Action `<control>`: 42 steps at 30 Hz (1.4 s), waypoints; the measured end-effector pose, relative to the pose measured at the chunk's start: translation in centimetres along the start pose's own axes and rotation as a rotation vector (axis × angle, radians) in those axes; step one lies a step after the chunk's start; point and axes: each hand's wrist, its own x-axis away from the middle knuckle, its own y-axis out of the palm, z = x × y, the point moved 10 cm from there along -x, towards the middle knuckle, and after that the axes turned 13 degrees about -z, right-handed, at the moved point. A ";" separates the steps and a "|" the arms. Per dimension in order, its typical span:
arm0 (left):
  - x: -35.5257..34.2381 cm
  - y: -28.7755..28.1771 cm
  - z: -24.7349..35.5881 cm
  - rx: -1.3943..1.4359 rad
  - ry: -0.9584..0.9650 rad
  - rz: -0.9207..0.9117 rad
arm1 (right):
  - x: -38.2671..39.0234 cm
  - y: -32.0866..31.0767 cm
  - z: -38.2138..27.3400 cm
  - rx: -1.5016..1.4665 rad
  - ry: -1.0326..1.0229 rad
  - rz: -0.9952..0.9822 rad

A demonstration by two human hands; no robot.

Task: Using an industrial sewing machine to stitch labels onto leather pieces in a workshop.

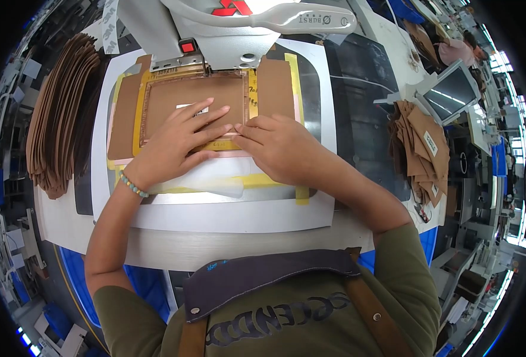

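Observation:
A brown panel (191,89) lies in a rectangular template frame with yellow edges (252,89), beneath the grey machine head (227,41). My left hand (185,137) rests over the panel's lower part with fingers spread, partly covering a small white label. My right hand (275,143) touches the frame's lower right corner, fingers slightly bent and apart. More brown board (275,83) shows on either side of the frame. Underneath are yellow tape strips, a translucent sheet (209,185) and a large white board (233,217).
A tall stack of brown pieces (60,119) stands at the left. Brown pieces with white labels (417,149) are piled at the right, below a tilted screen (447,95). A white handled tool (310,18) sits across the machine. Another person (456,52) is at the upper right.

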 end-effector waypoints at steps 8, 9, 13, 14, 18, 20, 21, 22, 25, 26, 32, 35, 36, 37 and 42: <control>-0.6 -0.3 -0.3 0.008 0.006 0.033 | 0.0 0.1 0.1 0.018 0.013 0.053; -0.6 -0.3 -0.3 0.007 0.006 0.038 | -0.1 0.1 0.2 0.018 0.020 0.055; -0.9 -0.6 -0.7 0.014 0.020 0.054 | -0.2 0.1 0.4 0.034 0.029 0.086; -1.1 -0.6 -0.9 0.024 0.026 0.054 | -0.2 0.0 0.4 0.036 0.028 0.087; -1.7 -0.8 -1.3 0.059 0.032 0.057 | -0.4 0.2 0.8 0.032 0.041 0.069; -2.1 -1.1 -1.3 0.058 0.030 0.072 | -0.5 0.1 1.1 0.044 0.042 0.080; -2.3 -1.3 -1.4 0.061 0.026 0.086 | -0.6 0.1 1.4 0.045 0.048 0.077; -2.5 -1.2 -1.5 0.057 0.029 0.087 | -0.7 0.0 1.6 0.047 0.054 0.073; -3.0 -1.5 -1.9 0.036 0.029 0.119 | -1.1 0.3 2.4 0.048 0.066 0.034; -3.2 -1.7 -2.1 0.034 0.018 0.120 | -1.2 0.2 2.7 0.053 0.069 0.038; -4.1 -1.9 -2.9 0.029 -0.018 0.126 | -1.5 0.5 4.2 -0.015 0.149 -0.072; -4.3 -2.2 -3.5 0.051 -0.031 0.131 | -0.5 -0.9 3.9 0.009 0.097 -0.012; -4.4 -2.3 -3.7 0.069 -0.034 0.131 | -0.1 -1.1 4.0 -0.018 0.113 -0.043; -4.5 -2.3 -3.8 0.070 -0.035 0.135 | 0.4 -1.2 4.1 -0.044 0.128 -0.074; -4.9 -2.3 -5.2 0.066 -0.090 0.178 | 3.7 -2.5 6.2 -0.111 0.213 -0.039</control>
